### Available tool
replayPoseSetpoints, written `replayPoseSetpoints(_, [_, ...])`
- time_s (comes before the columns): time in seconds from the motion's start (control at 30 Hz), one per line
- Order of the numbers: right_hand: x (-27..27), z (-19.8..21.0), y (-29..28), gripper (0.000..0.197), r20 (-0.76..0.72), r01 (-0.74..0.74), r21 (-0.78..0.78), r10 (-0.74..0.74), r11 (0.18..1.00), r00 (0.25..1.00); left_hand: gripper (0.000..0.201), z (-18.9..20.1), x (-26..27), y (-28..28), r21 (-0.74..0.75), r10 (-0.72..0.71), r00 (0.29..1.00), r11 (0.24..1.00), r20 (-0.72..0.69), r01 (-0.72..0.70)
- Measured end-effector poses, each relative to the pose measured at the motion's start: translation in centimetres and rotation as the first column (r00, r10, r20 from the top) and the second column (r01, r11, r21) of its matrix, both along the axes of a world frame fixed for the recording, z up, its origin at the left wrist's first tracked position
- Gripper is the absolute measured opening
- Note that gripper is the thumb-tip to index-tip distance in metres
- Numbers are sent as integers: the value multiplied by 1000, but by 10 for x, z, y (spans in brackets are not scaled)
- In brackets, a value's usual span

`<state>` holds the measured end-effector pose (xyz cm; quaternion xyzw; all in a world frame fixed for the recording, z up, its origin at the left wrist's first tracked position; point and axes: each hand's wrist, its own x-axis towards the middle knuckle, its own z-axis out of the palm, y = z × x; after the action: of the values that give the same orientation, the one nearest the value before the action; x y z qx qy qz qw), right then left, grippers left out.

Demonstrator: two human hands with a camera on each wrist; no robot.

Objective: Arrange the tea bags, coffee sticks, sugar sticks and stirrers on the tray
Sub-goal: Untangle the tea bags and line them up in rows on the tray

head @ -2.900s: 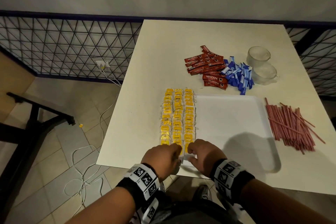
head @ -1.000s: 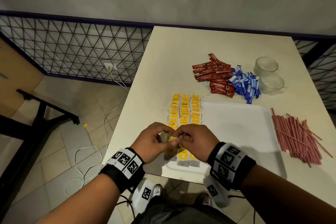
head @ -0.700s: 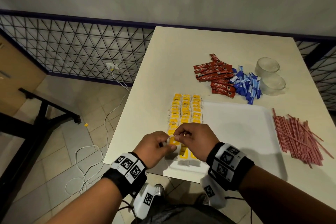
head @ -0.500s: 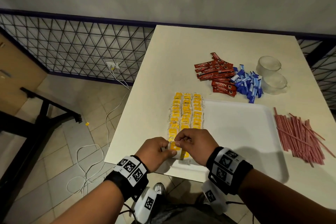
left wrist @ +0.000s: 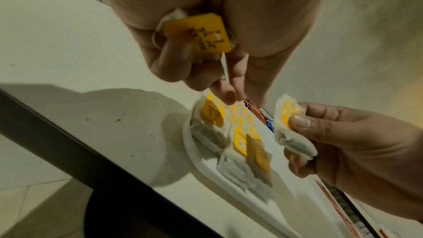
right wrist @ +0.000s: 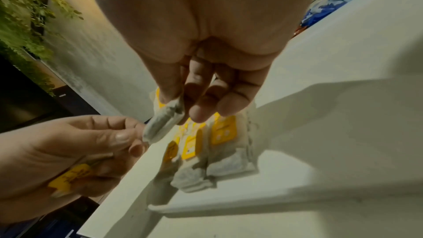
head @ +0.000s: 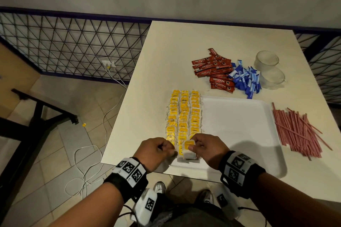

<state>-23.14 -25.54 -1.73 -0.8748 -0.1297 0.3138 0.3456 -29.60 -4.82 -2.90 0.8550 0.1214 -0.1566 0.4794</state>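
Three rows of yellow-tagged tea bags (head: 182, 116) lie along the left side of the white tray (head: 239, 134). Both hands hover at the rows' near end. My right hand (head: 193, 146) pinches one tea bag (head: 189, 148) between thumb and fingers just above the tray; the left wrist view shows that tea bag (left wrist: 290, 128) too. My left hand (head: 168, 150) curls round another tea bag, its yellow tag (left wrist: 199, 33) showing in the palm. Red coffee sticks (head: 214, 72) and blue sugar sticks (head: 245, 81) lie in heaps beyond the tray. Pink stirrers (head: 295, 131) lie to its right.
Two clear glasses (head: 266, 61) stand at the back right, next to the sugar sticks. The tray overhangs the table's near edge (head: 129, 164). A wire-mesh railing (head: 73, 46) and floor cables (head: 88, 162) are off to the left.
Both hands have come down and nearer, from above the rows' middle to their near end. The right hand now holds its tea bag apart from the left hand.
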Motion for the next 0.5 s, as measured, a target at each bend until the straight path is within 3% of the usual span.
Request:
replayPoseSetpoints(0.1, [-4, -1, 11, 18, -32, 14, 54, -12, 998, 999, 7, -1, 0, -5, -52, -7, 1000, 999, -16, 6])
replayPoseSetpoints(0.23, [-7, 2, 23, 17, -56, 35, 136, -27, 990, 998, 27, -2, 5, -9, 28, -72, 997, 997, -2, 72])
replayPoseSetpoints(0.3, [-5, 2, 15, 14, 19, 10, 65, -11, 998, 1000, 26, -4, 6, -4, 84, -73, 997, 994, -20, 75])
replayPoseSetpoints(0.4, [-2, -2, -3, 9, 153, -143, -108, 159, 984, 975, 30, -7, 2, 4, 167, -62, 997, 984, -52, 70])
replayPoseSetpoints(0.5, [-4, -6, -13, 8, 153, -226, -181, 254, 957, 955, 28, -11, -2, 5, 212, -106, 990, 969, -95, 125])
